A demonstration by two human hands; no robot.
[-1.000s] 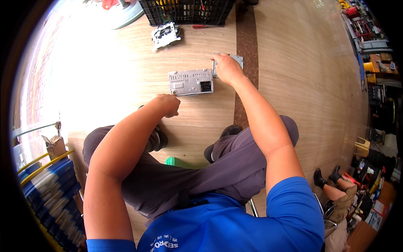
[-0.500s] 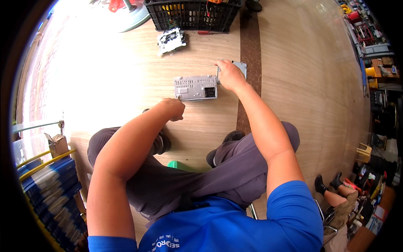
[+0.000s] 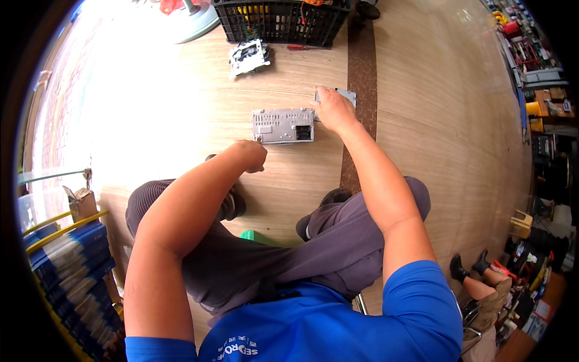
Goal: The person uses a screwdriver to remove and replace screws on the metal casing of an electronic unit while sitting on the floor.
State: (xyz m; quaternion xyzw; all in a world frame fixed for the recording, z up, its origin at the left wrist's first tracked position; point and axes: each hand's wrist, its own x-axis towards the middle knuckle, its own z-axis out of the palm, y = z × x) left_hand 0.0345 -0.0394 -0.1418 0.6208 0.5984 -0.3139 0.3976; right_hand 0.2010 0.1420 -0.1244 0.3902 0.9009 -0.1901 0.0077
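A silver metal car stereo chassis, with rows of vent slots and a dark connector socket, lies on the floor in front of me. My left hand is closed, its fingers curled by the chassis's near left corner; what they grip, if anything, is hidden. To the right of the chassis, my right hand has its fingers closed on the left part of a flat metal plate. The hand covers much of that plate. Farther off lies a white and black mechanism, apart from both hands.
A black plastic crate full of items stands at the far side, with a red-handled tool beside it. A stand's round base is at far left. Blue boxes sit at left; another person's legs show at right.
The view has shifted slightly, so the floor objects appear a little farther right. Both hands keep nearly the same places beside the chassis and on the plate.
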